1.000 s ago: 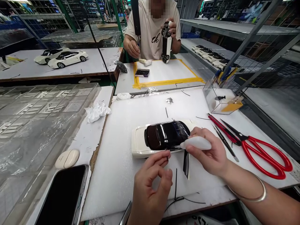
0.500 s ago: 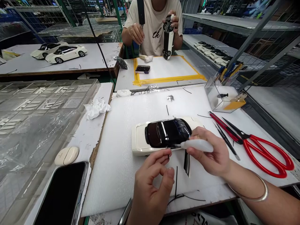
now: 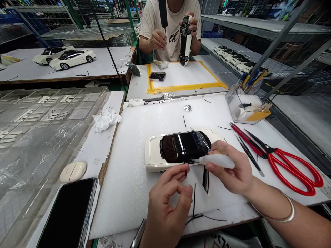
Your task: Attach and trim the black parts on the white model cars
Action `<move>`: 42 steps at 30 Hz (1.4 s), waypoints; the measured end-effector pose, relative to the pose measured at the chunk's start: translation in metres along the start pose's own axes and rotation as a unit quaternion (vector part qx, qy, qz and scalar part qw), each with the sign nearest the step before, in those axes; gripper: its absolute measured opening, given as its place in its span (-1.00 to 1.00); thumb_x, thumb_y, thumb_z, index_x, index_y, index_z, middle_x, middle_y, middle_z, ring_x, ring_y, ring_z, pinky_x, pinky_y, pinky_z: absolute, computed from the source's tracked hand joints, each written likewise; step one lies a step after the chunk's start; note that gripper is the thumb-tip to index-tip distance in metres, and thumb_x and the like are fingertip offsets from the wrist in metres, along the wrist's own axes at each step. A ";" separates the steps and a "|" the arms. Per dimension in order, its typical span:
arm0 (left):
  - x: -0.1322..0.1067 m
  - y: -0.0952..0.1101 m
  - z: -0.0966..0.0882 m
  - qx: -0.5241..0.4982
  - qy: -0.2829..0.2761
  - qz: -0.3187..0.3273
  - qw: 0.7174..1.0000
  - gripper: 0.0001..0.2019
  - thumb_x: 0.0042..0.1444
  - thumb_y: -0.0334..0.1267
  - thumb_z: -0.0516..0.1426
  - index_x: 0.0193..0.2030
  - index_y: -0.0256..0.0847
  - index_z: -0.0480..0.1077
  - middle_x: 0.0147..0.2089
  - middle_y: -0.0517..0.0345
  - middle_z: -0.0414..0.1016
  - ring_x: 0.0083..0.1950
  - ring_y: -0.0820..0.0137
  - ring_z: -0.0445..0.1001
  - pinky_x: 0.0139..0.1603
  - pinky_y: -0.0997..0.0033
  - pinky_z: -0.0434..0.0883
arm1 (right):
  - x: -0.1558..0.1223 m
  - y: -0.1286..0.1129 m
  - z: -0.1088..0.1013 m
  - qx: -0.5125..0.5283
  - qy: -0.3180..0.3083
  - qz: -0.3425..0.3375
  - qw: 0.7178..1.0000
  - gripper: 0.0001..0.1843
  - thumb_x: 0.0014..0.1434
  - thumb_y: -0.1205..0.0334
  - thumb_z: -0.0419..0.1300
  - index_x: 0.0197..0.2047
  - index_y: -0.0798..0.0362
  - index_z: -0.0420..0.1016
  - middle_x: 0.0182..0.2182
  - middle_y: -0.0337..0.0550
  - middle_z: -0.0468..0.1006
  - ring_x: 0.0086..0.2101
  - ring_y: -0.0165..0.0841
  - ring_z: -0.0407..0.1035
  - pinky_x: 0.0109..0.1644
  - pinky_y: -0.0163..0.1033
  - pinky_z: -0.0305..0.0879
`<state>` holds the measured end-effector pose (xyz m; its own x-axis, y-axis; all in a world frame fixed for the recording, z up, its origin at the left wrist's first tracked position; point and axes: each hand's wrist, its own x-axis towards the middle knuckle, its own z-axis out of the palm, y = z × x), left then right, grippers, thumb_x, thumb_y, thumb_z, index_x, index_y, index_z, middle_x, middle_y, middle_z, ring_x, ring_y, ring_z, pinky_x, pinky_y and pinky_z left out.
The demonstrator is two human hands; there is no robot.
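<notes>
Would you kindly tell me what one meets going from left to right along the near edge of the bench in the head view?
A black smartphone lying flat → the person's left hand → the right hand, gripping a white oblong tool → the red-handled scissors.

Just one legible marking — "th" in black script — on the co-worker's T-shirt.

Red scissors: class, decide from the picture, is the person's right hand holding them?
No, the red scissors lie on the white foam mat, apart from the right hand, which grips a white rounded piece.
</notes>
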<state>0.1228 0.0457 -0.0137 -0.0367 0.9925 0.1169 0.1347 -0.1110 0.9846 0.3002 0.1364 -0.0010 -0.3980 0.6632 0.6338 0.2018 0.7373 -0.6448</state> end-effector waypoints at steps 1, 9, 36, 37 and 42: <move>0.000 0.000 0.000 -0.001 -0.001 0.001 1.000 -0.70 0.24 -0.27 0.06 -0.52 -0.21 0.39 0.05 0.10 0.46 0.08 0.38 0.47 0.15 0.46 0.45 | 0.000 0.000 0.000 0.000 0.000 0.000 1.000 -0.90 0.11 0.38 0.20 -0.33 0.08 0.32 -0.53 -0.21 0.30 -0.47 -0.42 0.23 -0.47 -0.30 0.22; 0.000 0.001 0.000 0.001 0.000 -0.007 1.000 -0.68 0.25 -0.23 0.05 -0.53 -0.22 0.38 0.05 0.08 0.46 0.08 0.36 0.47 0.15 0.42 0.45 | -0.007 0.004 -0.003 0.064 0.040 0.054 0.996 -0.88 0.14 0.37 0.20 -0.30 0.03 0.31 -0.47 -0.21 0.34 -0.43 -0.41 0.26 -0.41 -0.27 0.21; 0.005 -0.003 0.005 0.023 -0.011 0.017 1.000 -0.62 0.26 -0.18 0.03 -0.57 -0.24 0.36 0.01 -0.07 0.50 0.07 0.27 0.50 0.11 0.29 0.49 | 0.068 0.106 -0.064 -0.334 -0.048 0.233 0.912 -0.65 0.04 0.25 0.15 -0.11 0.13 0.16 -0.22 0.06 0.42 -0.31 -0.23 0.33 -0.31 -0.20 0.17; 0.005 -0.003 0.004 0.021 -0.010 0.015 1.000 -0.61 0.26 -0.18 0.03 -0.57 -0.24 0.36 0.01 -0.07 0.50 0.07 0.27 0.50 0.11 0.29 0.49 | 0.059 0.095 -0.073 -0.347 -0.073 0.214 0.910 -0.72 0.06 0.26 0.12 -0.14 0.12 0.21 -0.23 0.05 0.42 -0.28 -0.20 0.32 -0.27 -0.17 0.16; 0.005 -0.001 0.003 0.024 -0.010 0.012 1.000 -0.62 0.27 -0.19 0.02 -0.57 -0.24 0.37 0.02 -0.05 0.49 0.07 0.29 0.49 0.12 0.33 0.48 | 0.002 0.058 -0.130 -0.428 -0.287 -0.003 0.857 -0.74 0.17 0.42 -0.04 -0.21 0.07 0.45 -0.29 -0.03 0.46 -0.24 -0.19 0.31 -0.16 -0.08 0.14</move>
<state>0.1253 0.0506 -0.0148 -0.0130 0.9903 0.1381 0.1830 -0.1335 0.9740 0.4279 0.1969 0.0182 -0.7258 0.6682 0.1634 0.6835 0.7273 0.0619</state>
